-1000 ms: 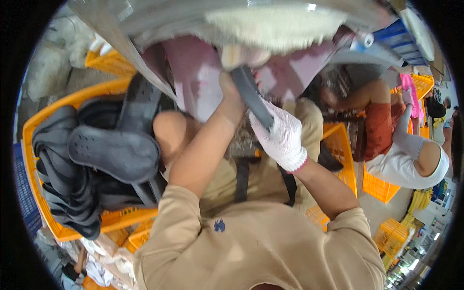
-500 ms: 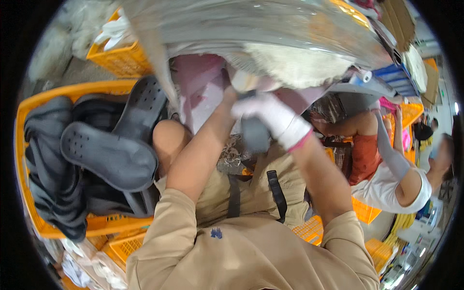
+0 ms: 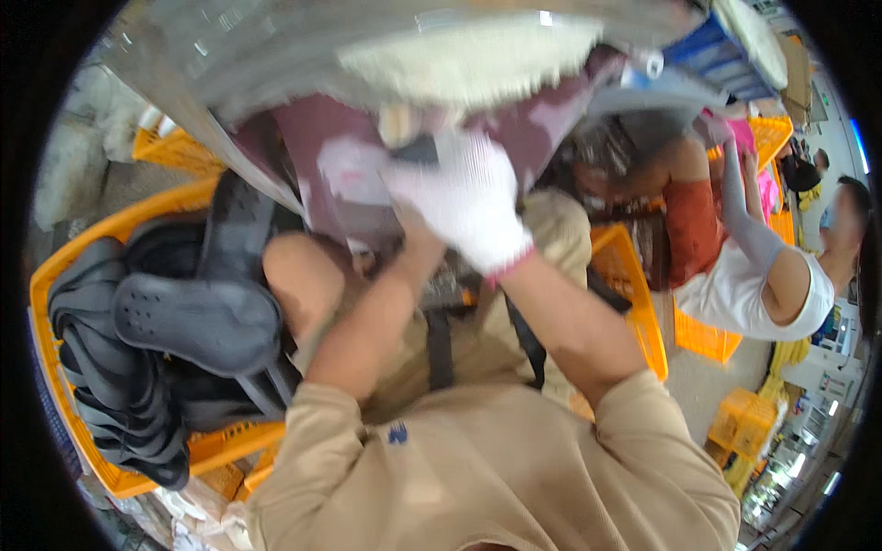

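Observation:
My right hand (image 3: pixel 459 197) wears a white knitted glove with a pink cuff, its fingers curled round a dark grey piece that looks like a slipper (image 3: pixel 415 151). Only a small part of that piece shows past the glove. My bare left hand (image 3: pixel 415 223) is just below and partly behind the glove, its fingers hidden. Directly beyond both hands is a small cream rounded part (image 3: pixel 399 125) under a grey hood. Dark grey slippers (image 3: pixel 197 321) lie piled in an orange crate (image 3: pixel 207 459) at my left.
The plastic-covered hood (image 3: pixel 276 55) carries fuzzy cream material (image 3: pixel 478 60) above my hands. A stained mauve surface (image 3: pixel 317 138) lies beneath. Another orange crate (image 3: pixel 634 285) stands by my right knee. A seated person (image 3: pixel 763 285) in a white top works at the right.
My view has shifted. Both hands are now closer to the cream part, and the glove covers more of the left hand. The dark grey piece, hanging below the glove earlier, is mostly hidden.

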### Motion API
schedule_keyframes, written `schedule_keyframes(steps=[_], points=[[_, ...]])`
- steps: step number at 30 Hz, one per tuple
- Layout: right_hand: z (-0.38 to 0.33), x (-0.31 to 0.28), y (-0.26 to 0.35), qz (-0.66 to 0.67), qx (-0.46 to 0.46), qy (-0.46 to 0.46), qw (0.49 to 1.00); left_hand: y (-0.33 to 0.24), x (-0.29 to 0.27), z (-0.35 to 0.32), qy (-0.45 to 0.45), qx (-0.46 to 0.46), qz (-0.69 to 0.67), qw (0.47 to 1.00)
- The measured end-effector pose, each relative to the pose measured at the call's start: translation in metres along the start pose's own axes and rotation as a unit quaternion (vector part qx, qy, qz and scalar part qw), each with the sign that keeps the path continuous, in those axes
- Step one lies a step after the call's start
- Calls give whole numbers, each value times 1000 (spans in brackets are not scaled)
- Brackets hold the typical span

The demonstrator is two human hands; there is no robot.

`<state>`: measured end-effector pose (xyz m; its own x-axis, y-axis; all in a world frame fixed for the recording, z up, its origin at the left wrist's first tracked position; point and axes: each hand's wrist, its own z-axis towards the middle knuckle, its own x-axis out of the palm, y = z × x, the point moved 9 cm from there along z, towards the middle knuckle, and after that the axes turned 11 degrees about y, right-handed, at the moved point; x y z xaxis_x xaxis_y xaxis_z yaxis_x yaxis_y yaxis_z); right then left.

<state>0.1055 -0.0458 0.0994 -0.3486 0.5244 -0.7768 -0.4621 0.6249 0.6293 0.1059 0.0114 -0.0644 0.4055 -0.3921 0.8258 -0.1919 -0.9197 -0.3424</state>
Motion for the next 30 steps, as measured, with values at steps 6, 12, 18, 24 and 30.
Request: schedule_keyframes(steps=[6,12,18,24,30], points=[[-45,-7,21,146,25,193,970,10,-12,-2,27,-36,-15,999],[-27,-3,35,227,112,400,881,-27,11,-17,-52,67,8,996],[-103,-33,-5,69,154,226,959,-17,-3,-60,-66,70,44,994],[-28,-40,41,159,49,235,958,-75,27,-61,-58,80,115,988],[-152,-35,-6,-22,90,218,972,22,4,-60,-16,-21,43,999]])
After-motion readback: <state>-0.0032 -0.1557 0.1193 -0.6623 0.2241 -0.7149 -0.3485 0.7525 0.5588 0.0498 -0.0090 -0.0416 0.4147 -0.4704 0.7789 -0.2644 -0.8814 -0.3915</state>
